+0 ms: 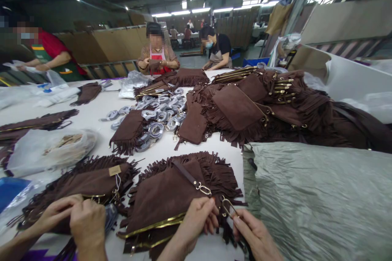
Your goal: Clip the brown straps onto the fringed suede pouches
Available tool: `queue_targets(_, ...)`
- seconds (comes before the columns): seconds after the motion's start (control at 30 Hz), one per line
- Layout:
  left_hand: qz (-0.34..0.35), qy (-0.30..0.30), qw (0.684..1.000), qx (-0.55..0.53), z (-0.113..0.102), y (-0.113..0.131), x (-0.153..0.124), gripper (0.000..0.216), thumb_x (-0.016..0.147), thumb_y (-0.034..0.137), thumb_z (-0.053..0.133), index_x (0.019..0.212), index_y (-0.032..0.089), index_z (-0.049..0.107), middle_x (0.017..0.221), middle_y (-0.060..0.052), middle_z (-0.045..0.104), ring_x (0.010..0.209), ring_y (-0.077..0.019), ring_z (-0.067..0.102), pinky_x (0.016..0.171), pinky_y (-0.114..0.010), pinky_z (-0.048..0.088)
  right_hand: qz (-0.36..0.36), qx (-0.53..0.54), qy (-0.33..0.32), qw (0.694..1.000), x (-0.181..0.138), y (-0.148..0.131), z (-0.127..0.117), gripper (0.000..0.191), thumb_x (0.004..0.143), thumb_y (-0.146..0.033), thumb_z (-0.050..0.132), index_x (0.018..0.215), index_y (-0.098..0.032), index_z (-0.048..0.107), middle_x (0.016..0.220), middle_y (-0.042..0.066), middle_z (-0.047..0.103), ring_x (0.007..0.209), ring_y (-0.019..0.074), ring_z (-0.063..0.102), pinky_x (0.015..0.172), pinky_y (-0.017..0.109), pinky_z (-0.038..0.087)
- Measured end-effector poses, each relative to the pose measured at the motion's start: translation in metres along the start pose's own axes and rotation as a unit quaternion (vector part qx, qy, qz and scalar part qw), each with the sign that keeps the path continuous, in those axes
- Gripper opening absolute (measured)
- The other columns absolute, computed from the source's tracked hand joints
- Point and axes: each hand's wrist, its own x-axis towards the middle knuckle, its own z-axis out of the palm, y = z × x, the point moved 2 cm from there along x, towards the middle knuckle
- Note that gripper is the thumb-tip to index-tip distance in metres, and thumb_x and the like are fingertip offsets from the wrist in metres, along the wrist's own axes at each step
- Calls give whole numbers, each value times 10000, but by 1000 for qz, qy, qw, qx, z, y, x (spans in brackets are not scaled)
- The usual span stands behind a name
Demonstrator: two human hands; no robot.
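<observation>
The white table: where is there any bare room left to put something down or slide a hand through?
Bare white table shows between the fringed pouch and the clear plastic bag, and in a thin strip behind the front bag. Crowded: the strap coils, the brown heap, and the near edge, where the right hand pinches a gold clip.

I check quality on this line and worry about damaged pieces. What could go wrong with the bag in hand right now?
1. The right hand pinches the gold clasp right among the fringe; strands might catch in it and tear.
2. The left hand grips the brown bag close beside a co-worker's hands on a second bag; the two fringes could tangle.
</observation>
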Motion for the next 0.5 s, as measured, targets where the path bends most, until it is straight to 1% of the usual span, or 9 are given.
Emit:
queue_targets(0.07,8,-5,1000,-11,2,5,3,521,662,665,423,674,148,487,464,26,500,322,-50,375,347,-174,202,3,28,-27,999,0,2,3,377,809,-540,407,758,-189,536,560,-41,495,555,113,465,565,219,376)
queue_targets(0.13,29,-19,999,-6,7,6,6,514,651,655,458,626,143,490,440,29,480,308,-40,343,336,-174,195,3,41,-55,998,0,7,7,376,818,-534,391,755,-187,520,549,-44,482,532,107,458,546,216,383)
queue_targets(0.2,41,-22,999,-11,12,3,8,498,647,631,480,571,139,491,410,29,461,303,-33,314,331,-175,192,-1,14,-62,998,-1,12,11,353,827,-517,378,806,-192,514,563,-42,483,514,110,460,497,209,391)
queue_targets(0.23,41,-18,999,-16,15,1,9,491,643,622,486,552,139,489,397,29,454,299,-32,303,328,-176,188,-17,-19,-51,998,-1,14,12,327,834,-494,377,852,-198,514,599,-32,507,533,117,481,500,211,408)
queue_targets(0.3,31,-8,999,-24,18,-6,11,487,634,620,483,531,144,482,379,28,450,287,-31,285,321,-180,174,-82,-105,-19,991,-2,19,13,261,853,-410,376,974,-215,500,730,2,570,642,136,548,584,226,456)
queue_targets(0.37,23,0,999,-23,21,-13,12,493,623,632,475,508,153,465,363,32,439,277,-31,275,315,-185,162,-162,-183,12,970,-2,25,15,256,867,-304,354,1089,-225,454,878,39,596,780,147,584,708,243,465)
queue_targets(0.4,21,4,1000,-22,23,-17,12,497,619,640,469,500,158,455,357,35,431,275,-31,273,313,-186,160,-186,-210,25,960,-2,30,17,279,871,-265,333,1131,-225,425,911,50,595,806,148,590,728,246,466)
queue_targets(0.5,17,5,1000,-17,26,-30,14,520,610,671,447,498,163,451,353,39,419,273,-35,271,310,-190,161,-214,-257,63,940,-2,51,23,320,862,-196,280,1164,-220,384,868,52,596,746,154,607,664,245,490)
